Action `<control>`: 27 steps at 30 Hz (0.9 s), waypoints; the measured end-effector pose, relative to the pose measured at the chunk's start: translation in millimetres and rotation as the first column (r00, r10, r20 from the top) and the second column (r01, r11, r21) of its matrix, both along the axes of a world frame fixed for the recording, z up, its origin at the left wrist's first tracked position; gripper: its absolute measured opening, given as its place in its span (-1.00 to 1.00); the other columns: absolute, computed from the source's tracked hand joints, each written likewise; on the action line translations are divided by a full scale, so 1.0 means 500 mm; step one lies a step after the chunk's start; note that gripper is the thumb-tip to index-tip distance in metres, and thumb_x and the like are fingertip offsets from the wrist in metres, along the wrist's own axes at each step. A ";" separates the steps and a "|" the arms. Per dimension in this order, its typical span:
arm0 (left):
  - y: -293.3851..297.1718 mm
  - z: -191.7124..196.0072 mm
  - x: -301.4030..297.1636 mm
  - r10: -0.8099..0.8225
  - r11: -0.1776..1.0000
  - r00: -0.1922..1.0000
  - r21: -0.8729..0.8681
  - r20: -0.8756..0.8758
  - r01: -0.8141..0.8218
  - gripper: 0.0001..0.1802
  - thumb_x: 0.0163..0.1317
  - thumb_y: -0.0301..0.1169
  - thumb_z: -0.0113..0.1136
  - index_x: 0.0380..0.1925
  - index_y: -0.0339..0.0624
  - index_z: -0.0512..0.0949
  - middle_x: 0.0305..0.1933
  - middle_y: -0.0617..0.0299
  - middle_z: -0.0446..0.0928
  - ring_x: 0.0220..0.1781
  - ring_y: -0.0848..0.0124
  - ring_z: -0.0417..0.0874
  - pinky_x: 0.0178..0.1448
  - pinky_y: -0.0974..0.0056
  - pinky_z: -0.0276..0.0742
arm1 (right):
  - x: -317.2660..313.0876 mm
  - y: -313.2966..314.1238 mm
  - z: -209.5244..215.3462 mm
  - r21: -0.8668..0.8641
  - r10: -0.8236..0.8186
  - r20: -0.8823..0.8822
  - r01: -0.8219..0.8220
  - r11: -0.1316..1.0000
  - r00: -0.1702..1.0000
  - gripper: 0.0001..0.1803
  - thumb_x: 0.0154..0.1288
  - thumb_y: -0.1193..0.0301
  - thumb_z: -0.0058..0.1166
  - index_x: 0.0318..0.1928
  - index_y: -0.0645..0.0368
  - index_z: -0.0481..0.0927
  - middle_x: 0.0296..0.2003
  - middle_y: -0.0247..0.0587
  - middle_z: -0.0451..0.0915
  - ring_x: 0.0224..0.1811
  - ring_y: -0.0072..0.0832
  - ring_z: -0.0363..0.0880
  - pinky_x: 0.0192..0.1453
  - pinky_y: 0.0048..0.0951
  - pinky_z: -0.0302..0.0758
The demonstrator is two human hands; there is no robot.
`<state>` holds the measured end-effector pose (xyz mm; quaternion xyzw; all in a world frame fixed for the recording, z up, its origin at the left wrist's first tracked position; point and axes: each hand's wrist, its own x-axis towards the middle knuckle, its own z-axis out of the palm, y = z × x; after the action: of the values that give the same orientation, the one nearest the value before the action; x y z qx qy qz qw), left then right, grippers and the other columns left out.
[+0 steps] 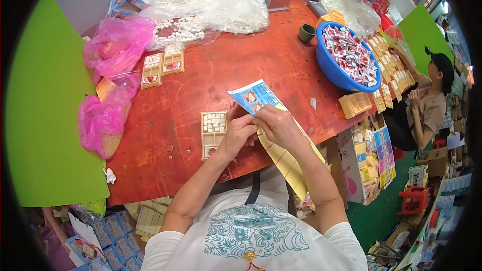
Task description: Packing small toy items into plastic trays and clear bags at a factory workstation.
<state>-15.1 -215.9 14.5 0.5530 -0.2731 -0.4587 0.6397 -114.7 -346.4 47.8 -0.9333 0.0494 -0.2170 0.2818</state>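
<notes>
A long strip of printed labels (254,97) lies slantwise in front of me. Its upper end is blue with pictures, and its yellow lower part (286,165) hangs over the table's front edge. My right hand (280,126) pinches the strip near its middle. Close against it, my left hand (238,135) is closed, thumb and fingers pinching at the strip's left edge. The fingertips partly hide the spot they grip. Beside my left hand, a small beige compartment tray (206,143) holds white cubes in its upper part and a red-printed packet at its lower end.
Two similar trays (152,70) sit at the back left, near pink plastic bags (113,45). Clear bags of white pieces (216,7) lie along the back. At right, a blue basin (321,62) of small packets stands by stacked trays (355,104); a person (427,100) works beyond.
</notes>
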 end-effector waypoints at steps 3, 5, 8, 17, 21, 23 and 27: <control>-0.001 -0.006 -0.003 0.016 1.000 0.999 -0.025 -0.045 -0.018 -0.82 0.21 -0.34 0.01 -0.43 -0.20 0.51 -0.56 0.30 0.49 -0.60 0.57 0.47 -0.51 0.47 0.33 | 0.000 0.003 -0.007 0.013 -0.027 0.028 0.026 1.000 0.999 -0.95 0.20 0.54 0.10 -0.32 0.24 0.53 -0.42 -0.08 0.51 -0.42 -0.10 0.56 -0.38 -0.21 0.49; 0.000 -0.005 -0.003 0.025 0.999 0.999 -0.021 -0.047 -0.026 -0.82 0.21 -0.34 0.02 -0.44 -0.20 0.51 -0.56 0.30 0.49 -0.60 0.57 0.47 -0.51 0.48 0.33 | 0.003 0.003 -0.015 0.037 -0.038 0.039 0.036 0.999 0.999 -0.94 0.20 0.52 0.10 -0.34 0.24 0.51 -0.41 -0.06 0.50 -0.42 -0.07 0.56 -0.38 -0.17 0.49; 0.001 -0.004 -0.003 0.021 1.000 0.999 -0.013 -0.039 -0.022 -0.83 0.20 -0.35 0.02 -0.45 -0.20 0.49 -0.56 0.29 0.49 -0.59 0.55 0.48 -0.49 0.47 0.36 | 0.003 -0.004 -0.026 0.115 -0.019 0.078 0.010 0.993 0.997 -0.94 0.20 0.52 0.10 -0.32 0.24 0.53 -0.41 -0.06 0.51 -0.42 -0.09 0.57 -0.37 -0.20 0.49; -0.006 -0.008 -0.001 0.021 0.999 0.999 -0.041 -0.038 -0.023 -0.84 0.20 -0.38 0.01 -0.43 -0.22 0.50 -0.53 0.24 0.54 -0.59 0.53 0.53 -0.48 0.46 0.44 | 0.015 -0.021 -0.032 0.069 -0.057 0.109 0.049 0.996 0.992 -0.96 0.20 0.57 0.08 -0.32 0.26 0.56 -0.45 -0.13 0.56 -0.44 -0.27 0.61 -0.39 -0.32 0.51; -0.011 -0.048 -0.008 0.056 0.992 0.963 -0.096 -0.262 -0.084 -0.83 0.23 -0.41 -0.02 -0.33 -0.25 0.52 -0.52 0.17 0.59 -0.64 0.49 0.57 -0.55 0.47 0.48 | 0.041 -0.108 -0.013 0.871 -0.330 0.173 0.012 0.491 0.928 -0.86 0.31 0.50 0.04 -0.28 0.33 0.61 -0.44 -0.29 0.63 -0.40 -0.58 0.60 -0.26 -0.55 0.52; -0.013 -0.062 -0.007 0.066 0.989 0.963 -0.113 -0.260 -0.098 -0.83 0.25 -0.42 -0.02 -0.29 -0.27 0.51 -0.52 0.15 0.61 -0.66 0.46 0.58 -0.58 0.46 0.49 | 0.044 -0.137 0.020 0.836 -0.330 0.178 0.035 0.548 0.927 -0.83 0.32 0.50 -0.01 -0.30 0.34 0.61 -0.40 -0.27 0.63 -0.35 -0.58 0.61 -0.16 -0.54 0.55; -0.022 -0.054 -0.014 0.075 0.989 0.954 -0.101 -0.289 -0.109 -0.84 0.25 -0.43 -0.02 -0.28 -0.27 0.51 -0.50 0.13 0.60 -0.63 0.44 0.59 -0.54 0.43 0.52 | 0.032 -0.088 0.011 0.329 0.032 -0.017 -0.025 0.944 0.999 -0.85 0.21 0.46 0.18 -0.24 0.27 0.61 -0.33 -0.16 0.63 -0.30 -0.43 0.64 -0.17 -0.43 0.55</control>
<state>-22.0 -226.7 -12.3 0.4555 -0.1783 -0.4864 0.7239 -98.9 -390.5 53.4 -0.8763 0.0746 -0.1911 0.4359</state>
